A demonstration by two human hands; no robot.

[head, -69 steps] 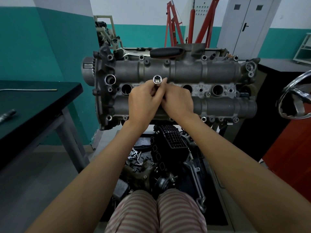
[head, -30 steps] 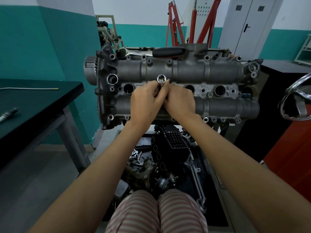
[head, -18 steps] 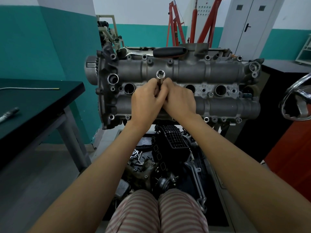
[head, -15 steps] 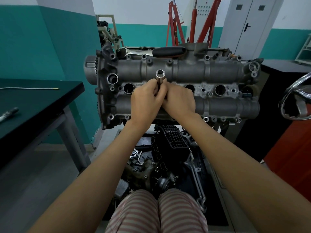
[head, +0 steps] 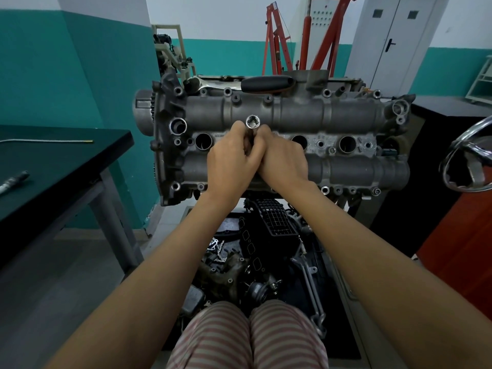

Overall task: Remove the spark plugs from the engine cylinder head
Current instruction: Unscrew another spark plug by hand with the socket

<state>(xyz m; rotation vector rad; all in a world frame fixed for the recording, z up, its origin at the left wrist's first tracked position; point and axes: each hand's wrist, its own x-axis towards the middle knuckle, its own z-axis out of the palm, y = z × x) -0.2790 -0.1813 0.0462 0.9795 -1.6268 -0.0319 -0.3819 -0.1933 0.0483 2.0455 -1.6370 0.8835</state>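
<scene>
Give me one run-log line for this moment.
step: plug removal | left hand: grips socket tube | right hand: grips same tube | tube: in second plug well of cylinder head | ratchet: idle on head

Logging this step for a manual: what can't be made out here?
- Head view: socket lower end and its plug well, hidden by left hand and right hand.
- Spark plugs: wells too dark.
- Ratchet: head partly behind the cylinder head.
</scene>
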